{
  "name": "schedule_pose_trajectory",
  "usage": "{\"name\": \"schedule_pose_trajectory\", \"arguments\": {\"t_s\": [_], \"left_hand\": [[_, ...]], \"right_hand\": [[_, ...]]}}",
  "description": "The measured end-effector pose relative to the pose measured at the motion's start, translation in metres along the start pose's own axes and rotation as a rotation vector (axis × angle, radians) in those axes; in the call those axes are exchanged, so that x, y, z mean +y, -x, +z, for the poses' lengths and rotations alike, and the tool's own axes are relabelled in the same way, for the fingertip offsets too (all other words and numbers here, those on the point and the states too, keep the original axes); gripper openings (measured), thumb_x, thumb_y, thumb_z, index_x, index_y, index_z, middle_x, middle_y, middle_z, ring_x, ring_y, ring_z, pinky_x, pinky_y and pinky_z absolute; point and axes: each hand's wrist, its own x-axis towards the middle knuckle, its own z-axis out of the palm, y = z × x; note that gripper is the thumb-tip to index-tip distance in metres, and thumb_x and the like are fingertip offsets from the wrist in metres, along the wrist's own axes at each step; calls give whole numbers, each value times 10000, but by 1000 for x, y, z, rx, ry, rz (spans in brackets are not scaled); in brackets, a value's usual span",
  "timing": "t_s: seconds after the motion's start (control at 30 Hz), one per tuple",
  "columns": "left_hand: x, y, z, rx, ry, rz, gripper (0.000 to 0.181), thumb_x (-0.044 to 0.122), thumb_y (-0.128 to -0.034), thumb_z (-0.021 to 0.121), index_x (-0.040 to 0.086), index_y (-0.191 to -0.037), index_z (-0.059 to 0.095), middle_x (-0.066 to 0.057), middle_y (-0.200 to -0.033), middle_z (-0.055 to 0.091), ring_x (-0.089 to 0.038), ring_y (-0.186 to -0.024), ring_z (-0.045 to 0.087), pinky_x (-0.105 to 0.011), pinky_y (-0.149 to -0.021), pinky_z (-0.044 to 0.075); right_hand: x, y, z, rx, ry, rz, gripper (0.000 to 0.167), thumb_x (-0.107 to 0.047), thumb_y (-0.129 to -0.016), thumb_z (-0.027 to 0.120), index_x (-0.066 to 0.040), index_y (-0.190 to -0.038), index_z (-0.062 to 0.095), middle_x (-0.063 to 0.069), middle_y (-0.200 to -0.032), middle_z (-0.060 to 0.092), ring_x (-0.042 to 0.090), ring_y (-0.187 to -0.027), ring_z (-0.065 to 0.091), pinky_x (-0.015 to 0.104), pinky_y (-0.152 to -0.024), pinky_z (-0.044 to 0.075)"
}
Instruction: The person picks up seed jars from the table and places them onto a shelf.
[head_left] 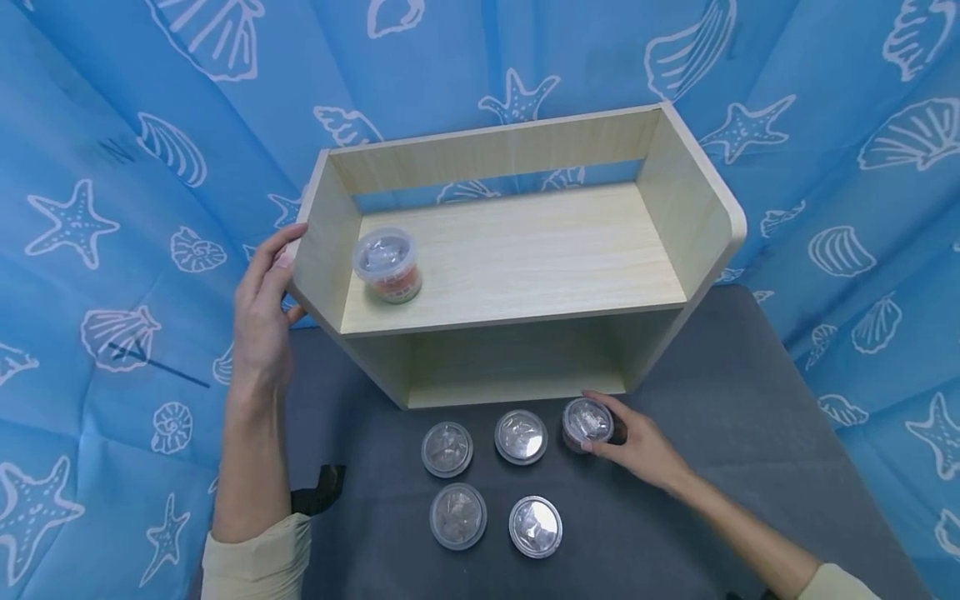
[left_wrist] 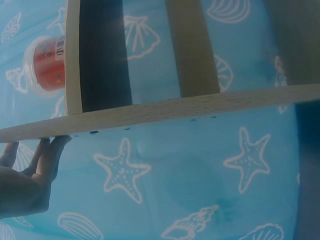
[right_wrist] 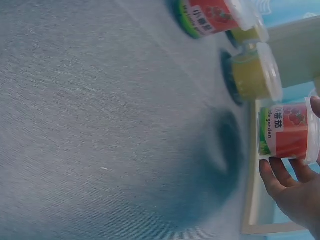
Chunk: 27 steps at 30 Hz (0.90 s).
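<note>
A two-level pale wooden shelf stands at the table's back. My left hand holds the edge of its left side panel; in the left wrist view the fingers of the left hand touch the board's edge. Near the shelf's front right, my right hand grips a clear-lidded tub between thumb and fingers. The right wrist view shows the right hand around this tub with a red tomato label. Another red-labelled tub sits on the upper level at the left.
Several lidded tubs stand before the shelf, among them ones at the front left, front right, back left and back middle. A black strap lies near the left forearm. A blue patterned curtain hangs around the table.
</note>
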Motion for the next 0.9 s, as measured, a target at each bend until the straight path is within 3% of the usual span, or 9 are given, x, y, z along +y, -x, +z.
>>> {"name": "schedule_pose_trajectory", "arguments": {"t_s": [0.2, 0.4, 0.63, 0.9], "left_hand": [[0, 0, 0, 0, -11, -10, 379, 322, -1055, 438, 222, -1397, 566, -33, -1420, 471, -248, -1227, 471, -644, -994, 327], [0, 0, -1, -12, 0, -1, 382, 322, -1055, 440, 215, -1402, 561, -44, -1420, 470, -256, -1222, 471, -631, -985, 334], [0, 0, 1, -22, -23, 2, 388, 338, -1058, 431, 228, -1410, 550, -31, -1439, 452, -255, -1247, 450, -679, -1003, 298], [0, 0, 0, -8, -11, 3, 383, 312, -1058, 423, 217, -1404, 559, -39, -1428, 462, -262, -1220, 470, -621, -978, 343]], "right_hand": [[-20, -6, -8, 2, 14, -37, 721, -192, -841, 814, -70, -1463, 470, 154, -1419, 529, 278, -1189, 588, 264, -922, 501], [-43, -13, -18, -22, 13, -105, 704, -158, -832, 819, -70, -1449, 489, 103, -1346, 586, 178, -1165, 589, 181, -940, 449], [-68, -18, -30, -103, -68, -136, 716, -107, -829, 815, -88, -1459, 475, 149, -1390, 540, 155, -1171, 585, 271, -949, 504], [-95, -22, -37, -137, -60, -218, 712, -103, -831, 814, -123, -1461, 481, 129, -1424, 514, 146, -1174, 580, 265, -954, 504]]}}
